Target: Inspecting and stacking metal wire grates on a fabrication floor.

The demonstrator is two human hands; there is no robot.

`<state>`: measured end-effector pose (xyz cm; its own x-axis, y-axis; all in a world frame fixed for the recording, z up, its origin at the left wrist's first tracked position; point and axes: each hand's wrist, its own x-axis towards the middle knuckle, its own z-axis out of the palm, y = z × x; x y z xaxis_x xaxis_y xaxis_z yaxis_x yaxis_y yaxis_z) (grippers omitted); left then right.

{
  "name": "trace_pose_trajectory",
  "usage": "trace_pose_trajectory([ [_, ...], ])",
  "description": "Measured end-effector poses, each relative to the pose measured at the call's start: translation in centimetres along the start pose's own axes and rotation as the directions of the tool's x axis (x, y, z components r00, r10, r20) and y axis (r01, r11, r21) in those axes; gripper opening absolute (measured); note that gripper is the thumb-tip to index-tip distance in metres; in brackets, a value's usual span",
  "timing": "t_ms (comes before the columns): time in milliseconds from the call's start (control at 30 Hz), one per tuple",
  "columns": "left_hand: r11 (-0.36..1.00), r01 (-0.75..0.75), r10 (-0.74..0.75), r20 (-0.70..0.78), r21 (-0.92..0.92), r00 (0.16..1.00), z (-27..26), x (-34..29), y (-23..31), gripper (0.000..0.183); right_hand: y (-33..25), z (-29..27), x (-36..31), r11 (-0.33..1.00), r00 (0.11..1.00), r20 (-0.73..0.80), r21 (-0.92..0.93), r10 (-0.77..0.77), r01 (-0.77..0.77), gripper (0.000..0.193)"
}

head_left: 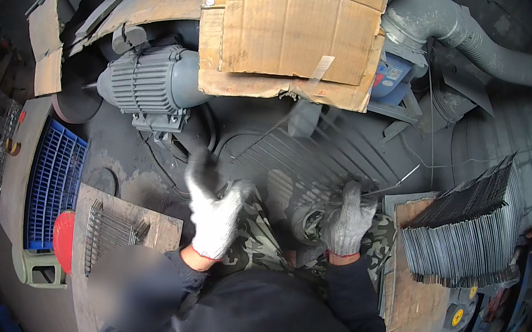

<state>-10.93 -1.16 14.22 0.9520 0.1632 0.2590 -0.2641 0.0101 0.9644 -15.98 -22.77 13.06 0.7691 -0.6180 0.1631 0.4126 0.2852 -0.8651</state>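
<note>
My right hand (349, 222), in a whitish work glove, is closed on the near right end of a wire grate (341, 152). The grate has long parallel metal rods and is smeared by motion; it reaches forward and left, over the floor below the cardboard. My left hand (211, 216), gloved in white, is raised to the left of the grate and apart from it. Its fingers point forward, blurred, with the thumb spread away and nothing seen in it. Beside my right arm, a thick stack of metal grates (463, 249) stands on a board.
Large cardboard (297, 29) hangs ahead, next to a grey motor (149, 87). A grey duct hose (483, 50) curves at far right. On the left are a blue plastic grid (54, 185), a red round object (63, 241) and several wire grates (110, 236) on a board (167, 227).
</note>
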Motion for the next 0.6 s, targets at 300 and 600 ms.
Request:
trace_pose_trajectory([
  [300,0.831,0.469,-0.447,0.141,-0.3,0.883,2.8,0.5,-3.1,0.008,2.9,-5.3,-0.1,0.939,0.956,-0.202,0.313,0.213,-0.143,0.054],
  [600,0.904,0.428,-0.399,0.345,-0.008,0.849,5.5,2.6,-8.8,0.038,3.0,-8.4,5.8,0.894,0.906,0.091,-0.231,0.414,-0.385,0.035],
])
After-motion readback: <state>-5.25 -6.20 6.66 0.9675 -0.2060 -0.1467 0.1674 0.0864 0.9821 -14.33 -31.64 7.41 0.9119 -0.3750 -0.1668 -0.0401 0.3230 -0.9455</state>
